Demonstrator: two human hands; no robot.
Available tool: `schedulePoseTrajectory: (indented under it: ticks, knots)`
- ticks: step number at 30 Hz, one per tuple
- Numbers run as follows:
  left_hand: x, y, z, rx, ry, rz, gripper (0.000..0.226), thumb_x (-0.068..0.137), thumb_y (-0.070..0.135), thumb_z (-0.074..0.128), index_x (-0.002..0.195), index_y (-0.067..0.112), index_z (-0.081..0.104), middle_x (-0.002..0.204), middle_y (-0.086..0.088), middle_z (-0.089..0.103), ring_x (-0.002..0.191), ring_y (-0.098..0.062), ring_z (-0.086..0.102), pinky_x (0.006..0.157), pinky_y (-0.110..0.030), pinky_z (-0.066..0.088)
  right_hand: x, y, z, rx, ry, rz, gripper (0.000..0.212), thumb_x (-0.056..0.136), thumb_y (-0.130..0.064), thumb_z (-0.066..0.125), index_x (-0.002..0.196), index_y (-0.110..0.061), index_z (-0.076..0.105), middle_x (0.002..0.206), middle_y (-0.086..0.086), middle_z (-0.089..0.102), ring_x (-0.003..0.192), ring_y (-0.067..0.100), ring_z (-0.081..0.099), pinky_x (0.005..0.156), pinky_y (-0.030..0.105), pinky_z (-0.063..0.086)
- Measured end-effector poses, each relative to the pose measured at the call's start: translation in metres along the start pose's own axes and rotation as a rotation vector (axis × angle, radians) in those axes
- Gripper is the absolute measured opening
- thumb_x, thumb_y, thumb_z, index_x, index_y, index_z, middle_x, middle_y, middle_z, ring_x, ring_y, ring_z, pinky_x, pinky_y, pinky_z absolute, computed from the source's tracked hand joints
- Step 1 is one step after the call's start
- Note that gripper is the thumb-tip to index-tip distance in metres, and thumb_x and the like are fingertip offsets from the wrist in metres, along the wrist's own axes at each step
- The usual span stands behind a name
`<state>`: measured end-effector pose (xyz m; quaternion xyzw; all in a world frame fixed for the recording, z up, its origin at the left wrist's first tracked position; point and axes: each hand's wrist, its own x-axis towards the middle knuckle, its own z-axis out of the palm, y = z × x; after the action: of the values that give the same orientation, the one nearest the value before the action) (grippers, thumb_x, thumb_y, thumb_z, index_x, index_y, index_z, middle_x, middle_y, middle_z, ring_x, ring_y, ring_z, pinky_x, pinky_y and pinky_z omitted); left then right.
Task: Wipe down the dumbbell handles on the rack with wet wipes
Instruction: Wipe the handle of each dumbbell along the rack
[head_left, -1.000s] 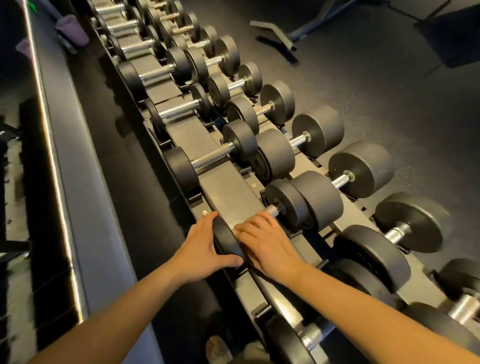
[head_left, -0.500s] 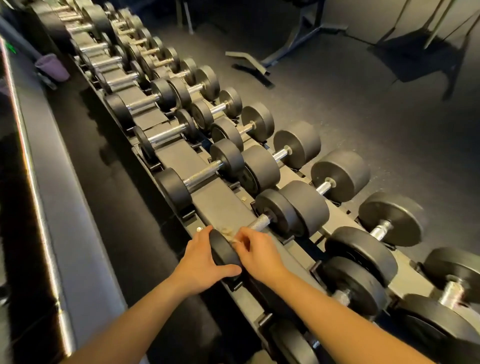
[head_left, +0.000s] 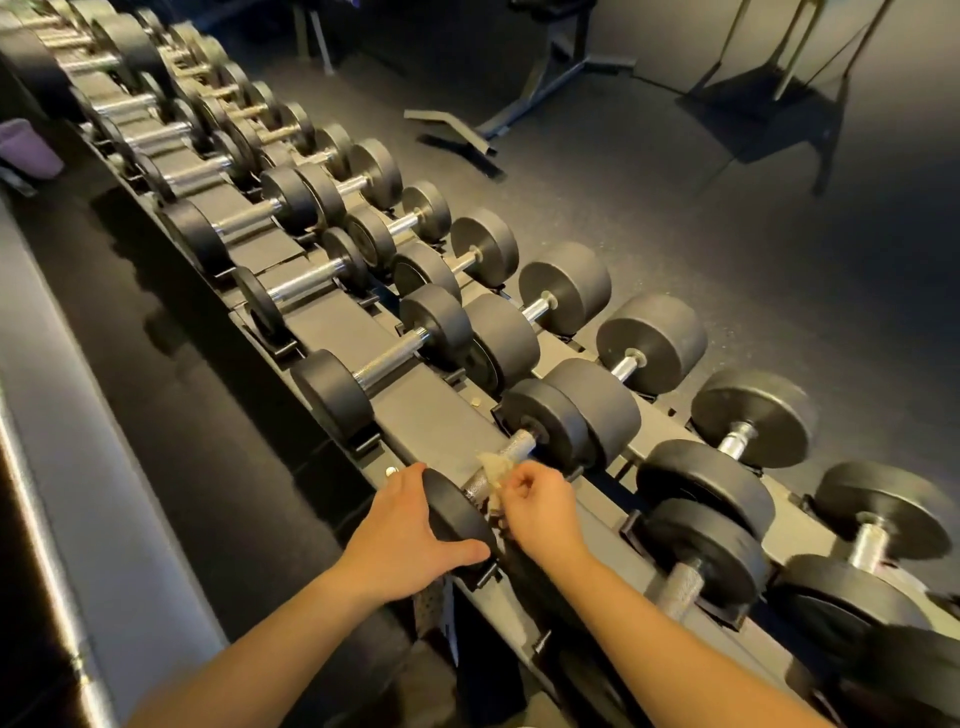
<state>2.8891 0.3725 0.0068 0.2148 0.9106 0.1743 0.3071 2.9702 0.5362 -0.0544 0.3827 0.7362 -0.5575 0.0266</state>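
Dumbbell heads (head_left: 550, 421) matt black rubber; handle (head_left: 511, 449) knurled shiny metal; wipe (head_left: 493, 465) crumpled pale cloth.

dumbbells (head_left: 382, 371) packed close, handle (head_left: 496, 462) gap btwn heads

The rack (head_left: 415, 410) runs from near right to far left and carries two rows of dumbbells (head_left: 563, 291), one on its left tier and one on the tier to the right. On the left tier, a dumbbell (head_left: 550, 421) lies crosswise. The left hand (head_left: 400, 535) grips its near end. The right hand (head_left: 540, 504), just right of the handle (head_left: 519, 444), pinches a wipe (head_left: 493, 467) lying on it. A ledge (head_left: 67, 467) runs along the rack's left. A bench frame (head_left: 457, 130) stands on the floor (head_left: 727, 260) to the right.
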Motion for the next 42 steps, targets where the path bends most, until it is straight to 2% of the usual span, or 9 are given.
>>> schedulePoseTrajectory:
  ticks: [7, 12, 15, 18, 24, 29, 33, 37, 42]
  knots:
    - [0.013, 0.001, -0.045, 0.143, -0.261, 0.110, 0.102, 0.052, 0.096, 0.062, 0.132, 0.037, 0.037, 0.121, 0.018, 0.050, 0.102, -0.007, 0.056, 0.091, -0.031, 0.056, 0.033, -0.022, 0.001, 0.797, 0.457, 0.604, 0.013, 0.097, -0.010, 0.065, 0.087, -0.014, 0.058, 0.087, 0.012, 0.068, 0.077, 0.026, 0.070, 0.064, 0.041, 0.062]
    - [0.050, -0.003, -0.076, 0.121, -0.428, 0.178, 0.070, 0.068, 0.088, 0.064, 0.110, 0.034, 0.049, 0.104, 0.013, 0.063, 0.093, -0.006, 0.062, 0.089, -0.036, 0.057, 0.038, -0.039, 0.014, 0.983, 0.487, 0.628, 0.005, 0.098, -0.019, 0.063, 0.100, -0.016, 0.058, 0.099, 0.013, 0.069, 0.094, 0.027, 0.069, 0.088, 0.047, 0.061]
    - [0.075, 0.003, -0.083, 0.191, -0.551, 0.227, 0.069, 0.068, 0.085, 0.068, 0.104, 0.029, 0.052, 0.100, 0.007, 0.065, 0.092, -0.012, 0.063, 0.086, -0.037, 0.056, 0.033, -0.041, 0.019, 0.850, 0.518, 0.563, 0.016, 0.097, -0.022, 0.067, 0.110, -0.012, 0.067, 0.106, 0.009, 0.070, 0.098, 0.024, 0.069, 0.084, 0.040, 0.062]
    - [0.094, 0.006, -0.082, 0.269, -0.650, 0.287, 0.075, 0.062, 0.091, 0.067, 0.101, 0.028, 0.054, 0.099, 0.005, 0.067, 0.093, -0.015, 0.064, 0.086, -0.039, 0.054, 0.014, -0.042, 0.023, 0.612, 0.567, 0.506, 0.011, 0.097, -0.009, 0.064, 0.090, -0.011, 0.072, 0.098, 0.009, 0.070, 0.091, 0.022, 0.069, 0.066, 0.027, 0.061]
    - [0.117, 0.008, -0.075, 0.354, -0.743, 0.389, 0.078, 0.056, 0.095, 0.064, 0.097, 0.029, 0.055, 0.096, 0.005, 0.067, 0.091, -0.016, 0.062, 0.083, -0.038, 0.052, -0.013, -0.048, 0.026, 0.081, 0.410, 0.363, 0.019, 0.093, -0.028, 0.071, 0.076, -0.020, 0.073, 0.071, 0.000, 0.071, 0.071, 0.017, 0.067, 0.066, 0.035, 0.058]
    - [0.122, 0.004, -0.071, 0.347, -0.769, 0.388, 0.083, 0.052, 0.098, 0.061, 0.097, 0.030, 0.053, 0.095, 0.006, 0.067, 0.089, -0.015, 0.062, 0.085, -0.040, 0.054, 0.028, -0.064, 0.022, -0.086, 0.746, 0.363, 0.014, 0.097, -0.032, 0.067, 0.088, -0.021, 0.064, 0.075, -0.009, 0.063, 0.071, 0.008, 0.062, 0.058, 0.019, 0.046]
    - [0.124, 0.002, -0.069, 0.317, -0.783, 0.374, 0.087, 0.048, 0.100, 0.061, 0.098, 0.030, 0.053, 0.095, 0.005, 0.067, 0.090, -0.016, 0.062, 0.088, -0.043, 0.056, 0.042, -0.048, 0.033, 0.240, 0.859, 0.529, 0.025, 0.091, -0.042, 0.073, 0.083, -0.018, 0.069, 0.076, -0.001, 0.069, 0.074, 0.016, 0.068, 0.073, 0.042, 0.062]
    - [0.127, 0.003, -0.068, 0.296, -0.817, 0.367, 0.085, 0.049, 0.098, 0.063, 0.099, 0.029, 0.054, 0.097, 0.005, 0.065, 0.091, -0.015, 0.061, 0.086, -0.039, 0.054, 0.034, -0.047, 0.023, 0.747, 0.618, 0.656, 0.025, 0.095, -0.032, 0.071, 0.102, -0.008, 0.067, 0.094, 0.010, 0.074, 0.084, 0.022, 0.073, 0.065, 0.035, 0.062]
    - [0.131, 0.003, -0.067, 0.292, -0.850, 0.358, 0.088, 0.047, 0.099, 0.064, 0.098, 0.029, 0.055, 0.096, 0.004, 0.066, 0.090, -0.015, 0.062, 0.087, -0.039, 0.054, 0.033, -0.044, 0.008, 0.966, 0.447, 0.723, 0.025, 0.099, -0.018, 0.065, 0.120, -0.006, 0.062, 0.095, 0.015, 0.077, 0.086, 0.027, 0.076, 0.071, 0.042, 0.063]
